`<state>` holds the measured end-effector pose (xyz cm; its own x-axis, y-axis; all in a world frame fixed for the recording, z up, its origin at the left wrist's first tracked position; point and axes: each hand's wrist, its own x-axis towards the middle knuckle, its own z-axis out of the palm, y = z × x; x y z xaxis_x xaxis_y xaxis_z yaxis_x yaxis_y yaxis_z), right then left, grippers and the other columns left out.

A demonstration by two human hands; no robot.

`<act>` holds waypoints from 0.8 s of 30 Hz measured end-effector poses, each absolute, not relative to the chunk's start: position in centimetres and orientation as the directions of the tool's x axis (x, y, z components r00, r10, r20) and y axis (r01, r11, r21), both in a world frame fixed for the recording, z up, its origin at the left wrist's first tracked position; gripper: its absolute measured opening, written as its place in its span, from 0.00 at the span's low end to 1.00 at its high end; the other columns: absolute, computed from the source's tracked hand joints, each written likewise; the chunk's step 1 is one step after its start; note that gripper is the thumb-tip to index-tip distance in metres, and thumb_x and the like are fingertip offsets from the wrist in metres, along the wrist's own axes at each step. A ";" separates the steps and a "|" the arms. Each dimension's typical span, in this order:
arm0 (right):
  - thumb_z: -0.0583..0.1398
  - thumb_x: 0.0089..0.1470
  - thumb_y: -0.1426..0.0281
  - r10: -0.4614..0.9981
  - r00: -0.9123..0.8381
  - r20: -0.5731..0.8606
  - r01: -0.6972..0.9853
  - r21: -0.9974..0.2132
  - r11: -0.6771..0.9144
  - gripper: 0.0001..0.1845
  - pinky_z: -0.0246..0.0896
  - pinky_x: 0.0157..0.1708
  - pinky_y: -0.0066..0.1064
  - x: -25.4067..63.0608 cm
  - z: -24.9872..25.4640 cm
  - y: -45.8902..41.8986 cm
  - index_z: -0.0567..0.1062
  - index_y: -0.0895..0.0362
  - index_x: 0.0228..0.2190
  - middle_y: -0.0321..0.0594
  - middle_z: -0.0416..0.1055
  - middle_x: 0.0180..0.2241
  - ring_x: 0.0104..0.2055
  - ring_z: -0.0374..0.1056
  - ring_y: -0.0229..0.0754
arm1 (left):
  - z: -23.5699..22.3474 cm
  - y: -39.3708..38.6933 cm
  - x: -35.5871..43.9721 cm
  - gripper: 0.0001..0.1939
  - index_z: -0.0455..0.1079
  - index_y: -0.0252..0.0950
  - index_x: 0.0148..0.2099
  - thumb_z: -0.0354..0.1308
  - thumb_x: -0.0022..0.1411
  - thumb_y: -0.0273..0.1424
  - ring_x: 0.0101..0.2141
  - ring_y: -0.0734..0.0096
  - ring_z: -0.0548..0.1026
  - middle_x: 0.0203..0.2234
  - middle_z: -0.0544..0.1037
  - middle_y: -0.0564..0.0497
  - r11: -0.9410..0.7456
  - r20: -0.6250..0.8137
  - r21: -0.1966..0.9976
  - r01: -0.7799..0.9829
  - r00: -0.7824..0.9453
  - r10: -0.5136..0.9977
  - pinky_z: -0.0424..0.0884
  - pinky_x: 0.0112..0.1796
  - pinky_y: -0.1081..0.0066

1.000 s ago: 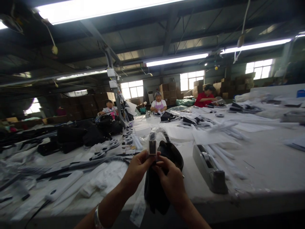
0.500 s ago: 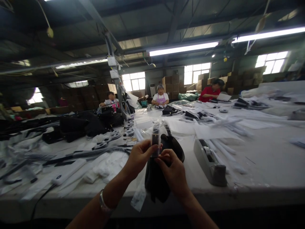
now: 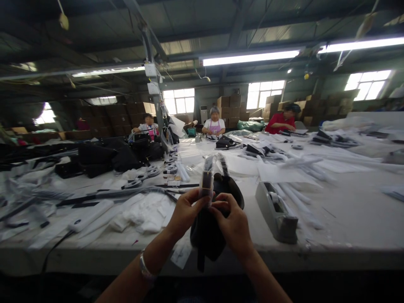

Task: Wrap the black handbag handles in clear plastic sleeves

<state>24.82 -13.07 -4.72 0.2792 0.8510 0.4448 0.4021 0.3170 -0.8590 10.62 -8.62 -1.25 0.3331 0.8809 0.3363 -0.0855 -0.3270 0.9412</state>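
Note:
A black bag (image 3: 205,242) stands at the near table edge between my hands. Its looped handle (image 3: 206,179), wrapped in clear plastic film, rises from the top and shows a metal-framed buckle. My left hand (image 3: 184,212) pinches the lower part of this handle between thumb and fingers. Just right of it, my right hand (image 3: 233,223) has thumb and forefinger pressed together at the handle's lower end; what lies between those fingertips is too small to make out. Beside the right hand sits a grey tape dispenser (image 3: 276,214) with a roll in it.
Crumpled white wrapping (image 3: 142,212) and wrapped straps lie to the left, with a pile of black bags (image 3: 107,158) behind. White sheets (image 3: 284,172) and plastic tubes spread to the right. Three co-workers sit at the far side, one in a red top (image 3: 280,122). A post (image 3: 154,92) rises mid-left.
The view has shifted slightly. Both hands keep their pinch at the handle, and the buckle now shows more plainly. The co-worker in red has lowered a white sheet.

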 end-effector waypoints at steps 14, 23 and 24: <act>0.56 0.62 0.69 0.642 0.258 0.722 0.650 -0.621 0.438 0.11 0.66 0.48 0.39 26.3 -7.9 -14.8 0.75 0.51 0.44 0.42 0.77 0.42 0.46 0.72 0.47 | -4.2 -8.0 9.6 0.21 0.72 0.39 0.53 0.65 0.57 0.34 0.52 0.57 0.73 0.50 0.77 0.46 -0.385 0.384 0.922 -0.033 0.195 0.902 0.66 0.52 0.64; 0.62 0.56 0.66 0.810 -0.049 0.585 0.744 -0.520 0.420 0.15 0.61 0.50 0.43 26.6 -6.2 -12.8 0.77 0.50 0.46 0.40 0.80 0.41 0.43 0.74 0.49 | -9.5 -11.4 9.1 0.10 0.71 0.38 0.40 0.66 0.56 0.34 0.39 0.65 0.75 0.35 0.76 0.52 -0.317 0.319 0.941 0.119 0.004 0.948 0.72 0.42 0.68; 0.62 0.55 0.66 0.842 -0.072 0.534 0.731 -0.546 0.409 0.12 0.63 0.44 0.40 26.7 -5.6 -12.4 0.78 0.50 0.43 0.39 0.80 0.38 0.39 0.75 0.48 | -9.4 -11.4 9.0 0.10 0.72 0.38 0.39 0.67 0.56 0.34 0.39 0.65 0.75 0.34 0.76 0.52 -0.319 0.319 0.938 0.134 0.020 0.947 0.71 0.42 0.68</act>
<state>26.74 -12.35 -5.63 -0.0724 0.8422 0.5343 0.7314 0.4090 -0.5457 9.02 -11.40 -9.45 0.0195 0.9474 0.3194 0.1343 -0.3191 0.9382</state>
